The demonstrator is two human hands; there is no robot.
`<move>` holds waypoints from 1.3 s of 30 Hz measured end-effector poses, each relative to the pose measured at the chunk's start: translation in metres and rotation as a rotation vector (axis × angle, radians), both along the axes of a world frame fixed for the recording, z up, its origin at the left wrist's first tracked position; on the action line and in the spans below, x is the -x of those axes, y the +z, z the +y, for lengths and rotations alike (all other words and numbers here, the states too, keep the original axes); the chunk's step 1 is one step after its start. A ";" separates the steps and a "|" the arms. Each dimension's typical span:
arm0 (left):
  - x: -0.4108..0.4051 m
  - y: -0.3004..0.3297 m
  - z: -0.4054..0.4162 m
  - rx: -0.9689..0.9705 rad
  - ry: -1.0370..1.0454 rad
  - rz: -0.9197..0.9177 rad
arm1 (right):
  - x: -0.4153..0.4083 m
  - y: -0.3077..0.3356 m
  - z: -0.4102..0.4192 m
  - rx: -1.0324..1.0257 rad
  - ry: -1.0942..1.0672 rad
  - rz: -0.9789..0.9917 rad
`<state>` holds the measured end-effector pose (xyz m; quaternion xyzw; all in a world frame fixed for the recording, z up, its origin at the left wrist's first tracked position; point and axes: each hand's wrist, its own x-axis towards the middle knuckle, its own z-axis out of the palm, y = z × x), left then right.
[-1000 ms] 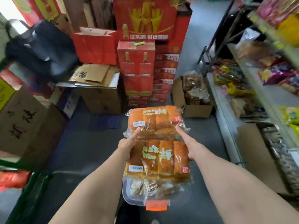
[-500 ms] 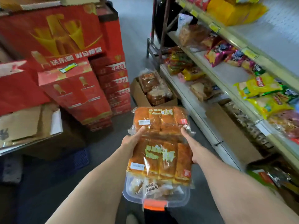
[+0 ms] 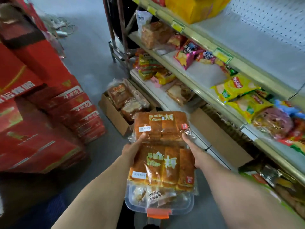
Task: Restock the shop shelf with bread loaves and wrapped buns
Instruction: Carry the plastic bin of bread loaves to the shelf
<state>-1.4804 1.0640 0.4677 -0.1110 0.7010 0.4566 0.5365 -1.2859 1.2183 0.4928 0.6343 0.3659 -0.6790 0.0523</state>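
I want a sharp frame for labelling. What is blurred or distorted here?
Head view: the red boxes at left and the snack bags at far right are smeared; the held bread packs are fairly sharp, with some glare on the wrapping; the wide lens makes the shelf edges fan outward.

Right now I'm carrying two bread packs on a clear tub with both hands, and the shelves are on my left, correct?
Not quite. The head view shows the shelves on your right. The rest holds: left hand and right hand carry two bread packs on the clear tub.
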 end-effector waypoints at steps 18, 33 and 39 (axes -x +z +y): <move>0.063 -0.109 0.226 -0.108 -0.536 -0.096 | 0.001 -0.115 0.127 -0.037 -0.512 0.131; 0.065 -0.266 0.286 -0.170 -0.751 -0.180 | -0.006 -0.272 0.160 0.091 -0.724 0.026; 0.062 -0.323 0.309 -0.002 -0.837 0.004 | -0.004 -0.334 0.162 0.102 -0.767 -0.003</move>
